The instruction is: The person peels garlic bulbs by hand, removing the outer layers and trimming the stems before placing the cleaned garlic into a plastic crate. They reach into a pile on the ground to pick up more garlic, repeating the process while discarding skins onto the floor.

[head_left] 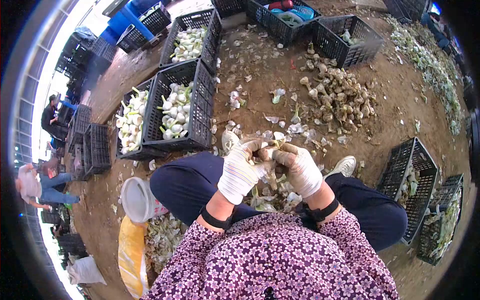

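My left hand [241,167], in a white glove with soiled fingertips, is closed around one side of a garlic bulb [268,153]. From the other side, my right hand [301,169] grips the same bulb, also gloved and dirty at the fingers. The fingers hide much of the bulb, which is held up between my knees. Below the hands, loose garlic skins [265,200] lie between my legs. Ahead and to the right is a heap of brown, unpeeled garlic bulbs [345,95].
Black crates of cleaned white garlic [176,111] stand at front left. A white bucket [136,200] and yellow sack [131,257] sit by my left knee. At right, a black crate [407,187] holds leafy scraps. Two people [47,182] are at far left.
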Motion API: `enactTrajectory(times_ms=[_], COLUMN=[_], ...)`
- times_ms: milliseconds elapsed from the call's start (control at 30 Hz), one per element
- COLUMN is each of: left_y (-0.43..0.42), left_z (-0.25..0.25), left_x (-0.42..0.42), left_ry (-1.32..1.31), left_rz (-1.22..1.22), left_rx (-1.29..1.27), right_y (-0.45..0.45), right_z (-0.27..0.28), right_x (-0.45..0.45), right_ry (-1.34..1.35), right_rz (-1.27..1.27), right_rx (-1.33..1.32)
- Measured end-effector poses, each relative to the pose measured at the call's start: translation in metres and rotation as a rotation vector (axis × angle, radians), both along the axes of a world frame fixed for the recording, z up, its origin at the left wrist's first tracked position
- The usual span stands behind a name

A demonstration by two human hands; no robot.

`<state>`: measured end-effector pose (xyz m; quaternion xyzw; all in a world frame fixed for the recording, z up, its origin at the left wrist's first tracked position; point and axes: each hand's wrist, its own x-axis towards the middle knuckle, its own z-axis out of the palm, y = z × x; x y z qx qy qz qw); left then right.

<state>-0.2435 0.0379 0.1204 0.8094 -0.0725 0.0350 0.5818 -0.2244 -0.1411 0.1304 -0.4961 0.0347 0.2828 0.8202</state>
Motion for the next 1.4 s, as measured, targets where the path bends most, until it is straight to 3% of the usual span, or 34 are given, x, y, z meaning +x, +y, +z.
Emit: enactTrajectory(times_ms=[67, 100, 167, 233, 333, 500, 567, 633, 667, 833, 900, 1033, 1100, 1233, 1300, 1367, 1400], left_y=[0.002, 0.000, -0.006, -0.007, 0.000, -0.004, -0.001, 0.000, -0.003, -0.003, -0.005, -0.010, -0.005, -0.003, -0.007, -0.005, -0.003], left_z=[0.007, 0.015, 0.028, 0.023, 0.014, 0.015, 0.001, -0.003, -0.003, 0.006, 0.014, 0.026, 0.010, 0.010, 0.016, 0.023, 0.021], left_x=[-0.006, -0.006, -0.008, -0.007, -0.003, -0.006, -0.005, -0.005, -0.007, -0.010, -0.006, -0.004, 0.000, -0.005, -0.006, -0.005, -0.004], left_ry=[0.308, 0.304, 0.408, 0.382, 0.561, 0.440, 0.353, 0.172, 0.167, 0.362, 0.480, 0.584, 0.480, 0.378, 0.309, 0.496, 0.565], left_rz=[0.013, 0.014, 0.010, -0.010, -0.053, 0.094, 0.103, 0.027, 0.081, 0.110, 0.068, 0.068, 0.082, 0.125, 0.113, 0.085, 0.083], left_rx=[-0.442, -0.440, -0.730, -0.758, -1.007, -0.775, -0.681, -0.363, -0.337, -0.647, -0.875, -1.014, -0.886, -0.643, -0.655, -0.869, -0.895], right_y=[-0.004, -0.002, -0.001, 0.005, 0.003, -0.005, -0.006, -0.003, -0.004, -0.002, 0.005, 0.004, 0.002, 0.004, 0.012, 0.012, 0.013], right_z=[-0.010, -0.013, -0.019, -0.020, -0.013, 0.001, 0.023, 0.008, 0.006, 0.005, 0.012, -0.007, -0.014, -0.011, -0.027, -0.032, -0.035], right_x=[0.001, 0.003, 0.001, -0.001, 0.000, 0.003, 0.006, 0.006, 0.006, 0.004, 0.001, 0.000, 0.004, 0.003, 0.002, 0.006, 0.010], right_ry=[-0.199, -0.203, -0.281, -0.234, -0.144, -0.045, -0.098, -0.100, -0.129, -0.164, -0.152, -0.137, -0.224, -0.184, -0.507, -0.611, -0.844], right_rz=[0.028, 0.029, -0.054, -0.079, -0.084, -0.043, 0.021, -0.018, 0.001, 0.020, -0.072, -0.076, -0.011, -0.004, -0.189, -0.201, -0.252], right_rx=[-0.182, -0.180, -0.194, -0.089, 0.026, 0.172, -0.079, -0.107, -0.164, -0.204, 0.018, 0.021, -0.226, -0.230, -0.366, -0.459, -0.574])
